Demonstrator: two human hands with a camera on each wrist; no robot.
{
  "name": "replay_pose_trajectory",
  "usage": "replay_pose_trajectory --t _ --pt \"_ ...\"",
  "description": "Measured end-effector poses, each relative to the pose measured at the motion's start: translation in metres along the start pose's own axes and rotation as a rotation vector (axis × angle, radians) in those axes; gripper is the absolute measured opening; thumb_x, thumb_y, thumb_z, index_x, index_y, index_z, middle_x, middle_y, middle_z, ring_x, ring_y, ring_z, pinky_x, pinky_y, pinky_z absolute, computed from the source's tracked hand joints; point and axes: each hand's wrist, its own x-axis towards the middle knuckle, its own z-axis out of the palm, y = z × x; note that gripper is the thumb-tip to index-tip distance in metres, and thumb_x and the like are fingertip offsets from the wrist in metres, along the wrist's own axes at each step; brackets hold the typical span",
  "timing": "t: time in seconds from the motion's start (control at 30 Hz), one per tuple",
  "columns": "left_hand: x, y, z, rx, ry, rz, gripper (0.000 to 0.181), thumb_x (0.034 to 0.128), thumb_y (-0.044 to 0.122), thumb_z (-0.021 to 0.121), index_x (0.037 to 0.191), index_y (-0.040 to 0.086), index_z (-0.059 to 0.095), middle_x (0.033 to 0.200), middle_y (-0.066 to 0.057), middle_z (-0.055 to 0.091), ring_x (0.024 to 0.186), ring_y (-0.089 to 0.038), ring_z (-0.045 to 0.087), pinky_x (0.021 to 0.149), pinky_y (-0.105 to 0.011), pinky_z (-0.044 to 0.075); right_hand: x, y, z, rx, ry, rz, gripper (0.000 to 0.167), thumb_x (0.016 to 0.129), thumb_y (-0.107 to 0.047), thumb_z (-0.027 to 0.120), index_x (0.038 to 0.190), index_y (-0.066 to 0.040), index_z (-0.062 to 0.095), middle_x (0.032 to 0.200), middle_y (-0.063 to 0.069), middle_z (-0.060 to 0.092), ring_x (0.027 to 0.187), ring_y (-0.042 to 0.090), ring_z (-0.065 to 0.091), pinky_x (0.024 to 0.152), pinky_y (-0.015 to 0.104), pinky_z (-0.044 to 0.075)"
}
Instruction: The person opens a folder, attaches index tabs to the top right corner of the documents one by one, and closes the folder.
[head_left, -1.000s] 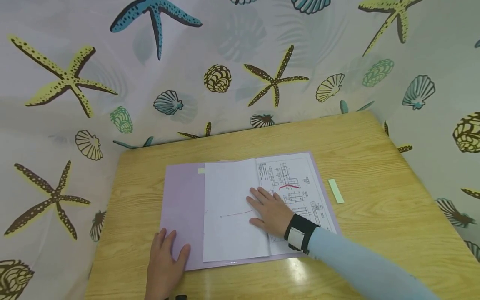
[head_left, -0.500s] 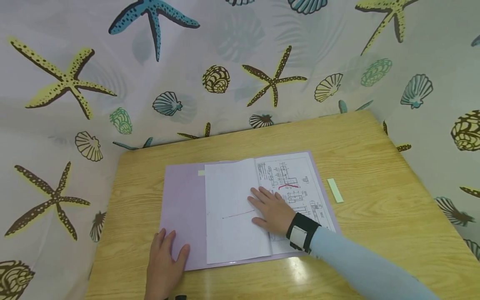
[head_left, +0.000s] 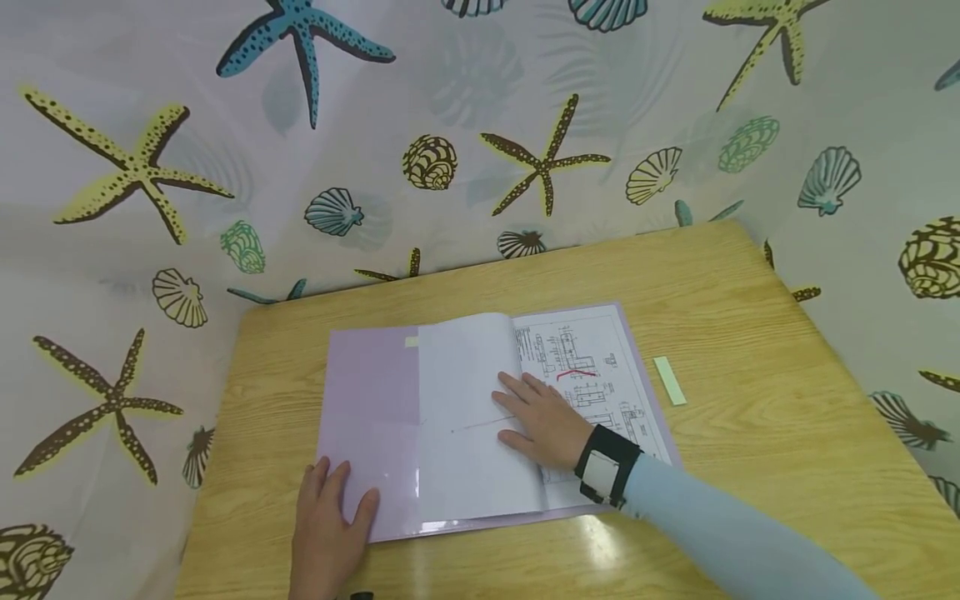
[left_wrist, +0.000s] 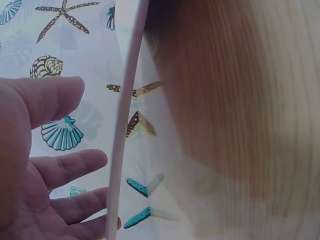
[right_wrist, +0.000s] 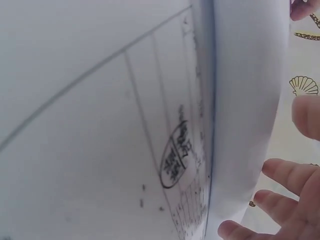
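- Shell-print cloth backs a wood-grain table.
- Purple folder, open mid-table: probably stiff, slick.
- White page inside: likely light, easily creased; best pinched at its 9 o'clock edge.
- Right hand, fingers spread, at page's 3 o'clock.
- Left hand, fingers spread, at folder's 8 o'clock.
- Pale strip: folder's 3 o'clock.

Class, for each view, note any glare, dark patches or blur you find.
Head: bright glare on the wooden table near the purple folder's lower edge; left wrist: a dark patch over the table, shadow or reflection unclear; right wrist: the drawing page looks blurred, its lettering unreadable.
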Motion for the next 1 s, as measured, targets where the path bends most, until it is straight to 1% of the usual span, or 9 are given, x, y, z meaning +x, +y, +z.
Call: replay_pose_trajectory --t 0.23,0.43,0.57,0.67,0.73,0.83,0.87,0.93,1.0 --pt "-0.005 0.003 -0.002 -0.026 0.106 0.081 0.057 0.0838 0.028 0.073 0.130 -0.001 0.055 0.148 -0.024 0.033 0.140 -0.044 0.020 0.105 -0.065 0.024 -0.001 0.000 -0.004 0.025 0.034 -0.039 0.056 0.096 -0.036 0.056 0.143 -0.007 0.046 0.155 0.013 0.029 0.138 0.041 0.030 0.113 0.049 0.022" --pt "-0.008 0.007 -0.005 -0.053 0.182 0.157 0.055 0.0807 0.025 0.076 0.126 -0.001 0.058 0.145 -0.024 0.037 0.138 -0.045 0.024 0.102 -0.065 0.028 -0.002 0.000 -0.007 0.053 0.044 -0.041 0.055 0.097 -0.036 0.056 0.143 -0.008 0.045 0.155 0.013 0.028 0.138 0.040 0.030 0.113 0.050 0.023" --pt "-0.010 0.013 -0.007 -0.072 0.208 0.207 0.054 0.0802 0.025 0.076 0.124 0.000 0.059 0.144 -0.021 0.039 0.138 -0.042 0.026 0.101 -0.064 0.032 -0.004 0.001 -0.008 0.067 0.071 -0.044 0.055 0.096 -0.036 0.057 0.143 -0.008 0.046 0.155 0.013 0.029 0.138 0.040 0.031 0.112 0.050 0.024" --pt "-0.011 0.020 -0.008 -0.102 0.207 0.228 0.053 0.0811 0.025 0.076 0.125 0.002 0.059 0.145 -0.018 0.040 0.139 -0.038 0.025 0.101 -0.062 0.033 -0.006 0.003 -0.010 0.070 0.102 -0.055 0.055 0.096 -0.035 0.058 0.142 -0.008 0.046 0.154 0.014 0.031 0.137 0.039 0.032 0.112 0.050 0.025" --pt "-0.012 0.025 -0.010 -0.123 0.207 0.242 0.052 0.0818 0.025 0.076 0.126 0.003 0.059 0.145 -0.016 0.041 0.140 -0.036 0.026 0.100 -0.061 0.034 -0.010 0.004 -0.012 0.075 0.121 -0.053 0.055 0.095 -0.035 0.059 0.142 -0.008 0.047 0.153 0.014 0.032 0.138 0.036 0.032 0.111 0.049 0.027" --pt "-0.010 0.034 -0.011 -0.152 0.206 0.285 0.051 0.0830 0.024 0.075 0.126 0.003 0.059 0.144 -0.014 0.044 0.139 -0.034 0.029 0.100 -0.060 0.035 -0.018 0.009 -0.018 0.071 0.163 -0.023 0.054 0.094 -0.034 0.061 0.140 -0.009 0.050 0.150 0.014 0.037 0.135 0.030 0.037 0.109 0.046 0.032" --pt "-0.009 0.036 -0.011 -0.162 0.204 0.305 0.050 0.0835 0.024 0.075 0.126 0.003 0.059 0.143 -0.014 0.045 0.138 -0.034 0.031 0.100 -0.060 0.036 -0.021 0.011 -0.020 0.063 0.177 0.001 0.053 0.094 -0.034 0.061 0.139 -0.009 0.050 0.148 0.013 0.039 0.134 0.029 0.038 0.108 0.046 0.033" --pt "-0.007 0.041 -0.011 -0.194 0.194 0.360 0.049 0.0851 0.023 0.074 0.127 0.002 0.059 0.140 -0.013 0.049 0.135 -0.033 0.038 0.100 -0.058 0.038 -0.029 0.020 -0.027 0.054 0.213 0.057 0.051 0.093 -0.033 0.062 0.137 -0.010 0.052 0.143 0.012 0.046 0.130 0.027 0.043 0.106 0.045 0.037" --pt "-0.003 0.048 -0.012 -0.238 0.182 0.424 0.046 0.0864 0.021 0.073 0.126 0.002 0.059 0.136 -0.013 0.053 0.130 -0.031 0.045 0.099 -0.054 0.040 -0.040 0.030 -0.036 0.051 0.242 0.147 0.049 0.093 -0.033 0.063 0.135 -0.009 0.053 0.137 0.013 0.051 0.126 0.029 0.047 0.103 0.047 0.040"
